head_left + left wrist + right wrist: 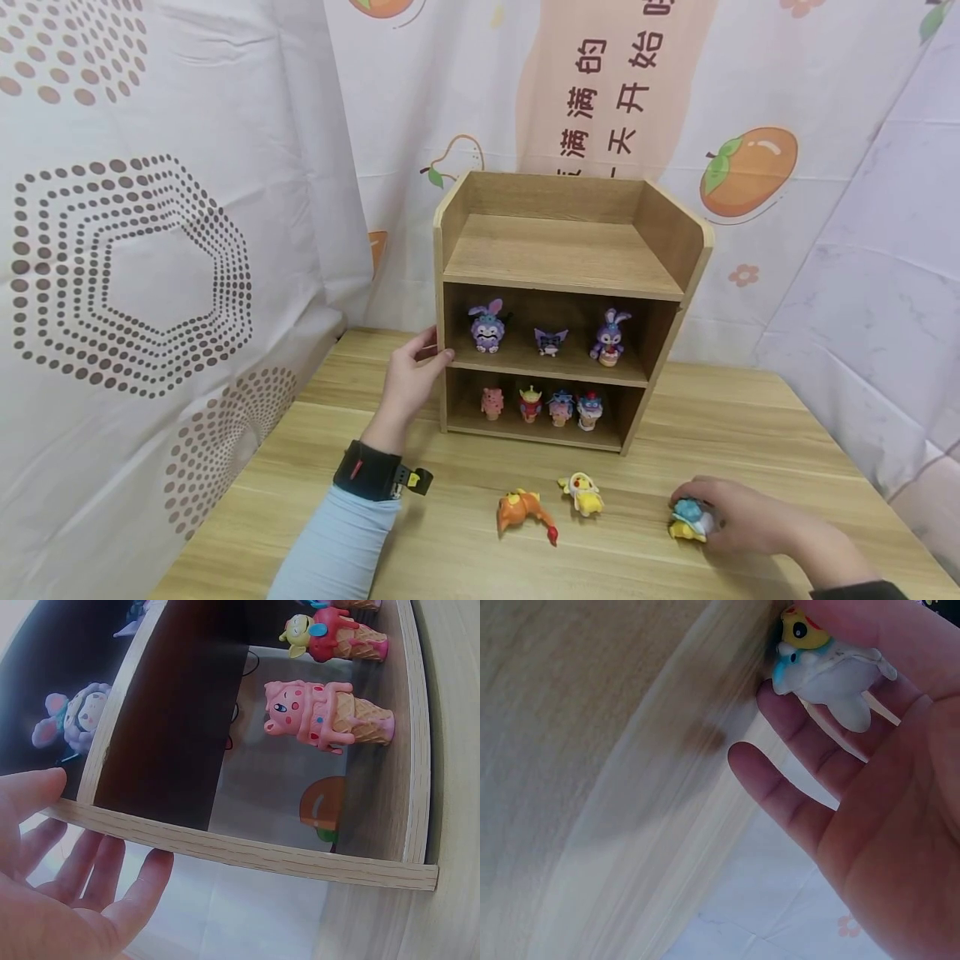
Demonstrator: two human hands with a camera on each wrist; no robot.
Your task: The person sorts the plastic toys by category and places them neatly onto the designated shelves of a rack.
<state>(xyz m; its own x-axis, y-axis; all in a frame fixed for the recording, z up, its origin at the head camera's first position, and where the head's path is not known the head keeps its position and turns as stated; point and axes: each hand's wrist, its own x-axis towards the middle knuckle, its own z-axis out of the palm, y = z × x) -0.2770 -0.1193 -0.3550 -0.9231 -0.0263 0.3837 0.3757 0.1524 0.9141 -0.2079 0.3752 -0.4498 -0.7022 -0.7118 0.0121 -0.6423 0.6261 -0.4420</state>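
My left hand point(412, 372) holds the left side panel of a small wooden shelf point(551, 254). In the left wrist view its thumb lies at the panel's front edge, with the fingers on the outer face. At the table's right, my right hand point(750, 515) grips a small blue, white and yellow figurine point(688, 523); the right wrist view shows the figurine's white body point(840, 679) between thumb and fingers. On the tabletop in front of the shelf lie an orange figurine point(519, 507) with a red-tipped tail and a yellow figurine point(584, 495) with a white hood.
Three purple figurines, one a rabbit point(608, 337), stand on the middle level. Along the bottom level are several figurines, among them a pink one point(492, 403) on a cone base. The wooden table point(450, 550) meets patterned curtains point(172, 250) at the back and sides.
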